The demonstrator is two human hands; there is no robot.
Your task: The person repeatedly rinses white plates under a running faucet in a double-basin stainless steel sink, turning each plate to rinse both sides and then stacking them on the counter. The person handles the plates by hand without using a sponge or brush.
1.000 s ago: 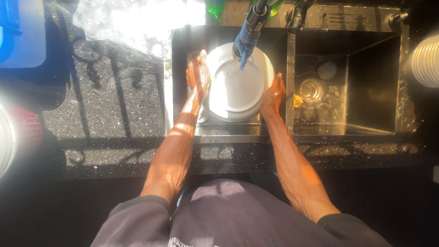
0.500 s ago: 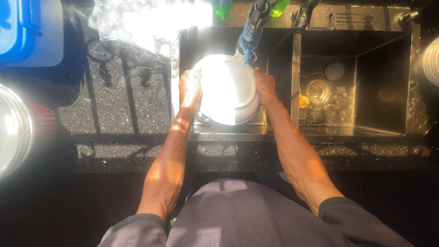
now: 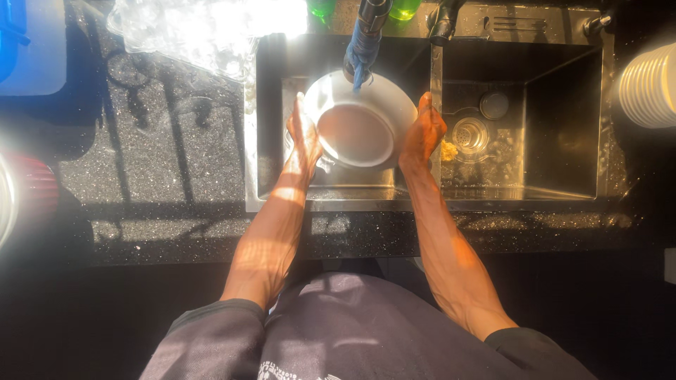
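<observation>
Hands at the sink [image 3: 271, 127]: we grip a white plate [image 3: 362, 127] by its rim under the faucet [image 3: 362, 39], left hand [image 3: 304, 134] and right hand [image 3: 422, 132] pressed flat against opposite edges. Wet, it could slip and chip on steel.

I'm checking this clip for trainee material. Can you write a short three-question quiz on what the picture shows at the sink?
1. True or false: the white plate is held between the left hand and the right hand.
2. Which basin of the sink is the plate over? A) the left basin B) the right basin C) neither, it lies on the counter
3. What hangs just above the far edge of the plate?

Key:
1. True, one hand on each side of its rim.
2. A.
3. The tap spout, wrapped in blue cloth.
</observation>
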